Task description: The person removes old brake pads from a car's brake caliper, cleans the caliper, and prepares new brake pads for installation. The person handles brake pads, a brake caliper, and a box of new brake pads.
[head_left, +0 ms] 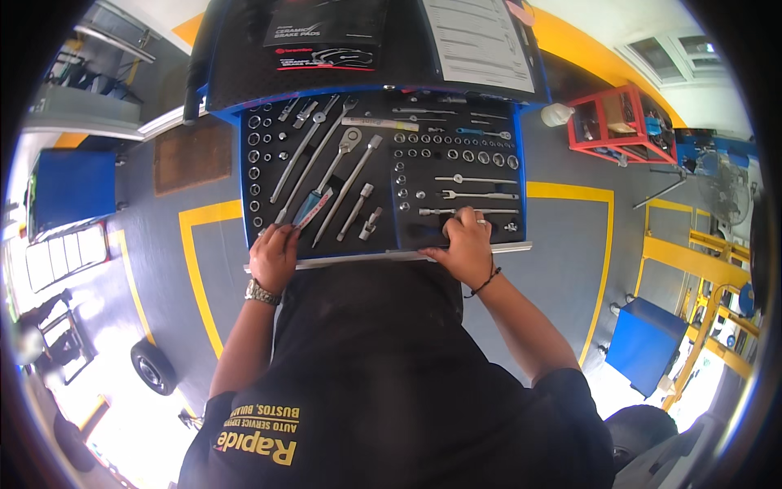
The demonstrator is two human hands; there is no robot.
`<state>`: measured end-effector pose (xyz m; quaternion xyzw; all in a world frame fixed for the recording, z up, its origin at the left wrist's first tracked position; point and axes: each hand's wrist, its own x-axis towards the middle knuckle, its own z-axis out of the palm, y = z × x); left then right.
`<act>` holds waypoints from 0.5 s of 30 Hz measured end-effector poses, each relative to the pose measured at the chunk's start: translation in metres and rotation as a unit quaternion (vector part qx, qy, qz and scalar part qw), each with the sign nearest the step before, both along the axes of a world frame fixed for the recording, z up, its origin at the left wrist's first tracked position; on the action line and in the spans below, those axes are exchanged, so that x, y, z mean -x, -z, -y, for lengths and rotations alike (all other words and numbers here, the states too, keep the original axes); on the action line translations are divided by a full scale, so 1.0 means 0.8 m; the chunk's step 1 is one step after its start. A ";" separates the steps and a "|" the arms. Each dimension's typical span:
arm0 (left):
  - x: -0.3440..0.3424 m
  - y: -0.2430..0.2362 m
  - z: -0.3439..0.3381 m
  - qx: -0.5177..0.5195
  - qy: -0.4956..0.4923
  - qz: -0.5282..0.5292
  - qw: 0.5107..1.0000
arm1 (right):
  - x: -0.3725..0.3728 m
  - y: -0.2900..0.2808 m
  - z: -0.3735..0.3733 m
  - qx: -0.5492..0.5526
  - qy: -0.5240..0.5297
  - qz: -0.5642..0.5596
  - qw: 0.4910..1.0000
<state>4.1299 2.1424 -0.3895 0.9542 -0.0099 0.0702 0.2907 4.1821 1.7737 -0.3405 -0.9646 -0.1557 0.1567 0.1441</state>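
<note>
An open blue tool drawer (pixel 525 183) stands before me, its black foam tray (pixel 379 228) holding rows of chrome tools. My left hand (pixel 274 257) is closed at the drawer's front left, fingertips by the lower end of a long bar; what they hold is hidden. Just right of it lies a ratchet (pixel 349 140) with a teal handle and a red-and-white strip (pixel 314 212). My right hand (pixel 466 247) bends over the front right, its fingertips at an extension bar (pixel 493 212) and its thumb along the drawer's front. What its curled fingers grip is hidden. Sockets (pixel 485 157) sit above.
On the cabinet top (pixel 399 61) lie a dark brake-pad box (pixel 322 37) and a printed sheet (pixel 481 41). A red rack (pixel 611 122) stands at the far right, with a blue cabinet (pixel 646 342) nearer. Leftward are another blue cabinet (pixel 77 191) and a tyre (pixel 152 367).
</note>
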 end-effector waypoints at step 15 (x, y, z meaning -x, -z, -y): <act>-0.110 -0.029 0.156 0.174 0.167 -0.287 0.927 | -0.040 -0.051 0.011 -0.120 -0.004 0.060 0.991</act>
